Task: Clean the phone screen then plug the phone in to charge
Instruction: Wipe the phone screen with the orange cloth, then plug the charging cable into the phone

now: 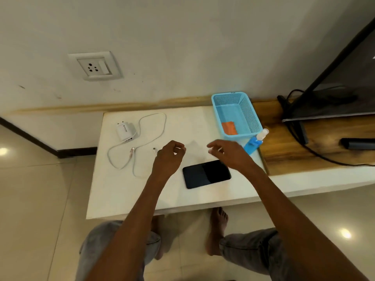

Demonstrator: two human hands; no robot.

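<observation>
A black phone [206, 174] lies screen up on the white table [121, 195], near its front. My left hand [169, 157] hovers just left of the phone, fingers loosely curled, holding nothing. My right hand [229, 154] hovers over the phone's far right corner, fingers apart and empty. A white charger adapter [124, 131] lies at the table's back left, with its white cable [150, 130] looped beside it. One cable plug [154, 151] rests by my left hand. A blue spray bottle [254, 141] stands behind my right hand. An orange cloth [229, 128] lies inside the blue basket [249, 116].
A white wall socket [95, 65] with a switch sits on the wall above the table's left side. To the right, a wooden shelf [304, 147] carries a TV [345, 82], black cords and a dark remote [358, 143]. My knees and bare feet show below the table edge.
</observation>
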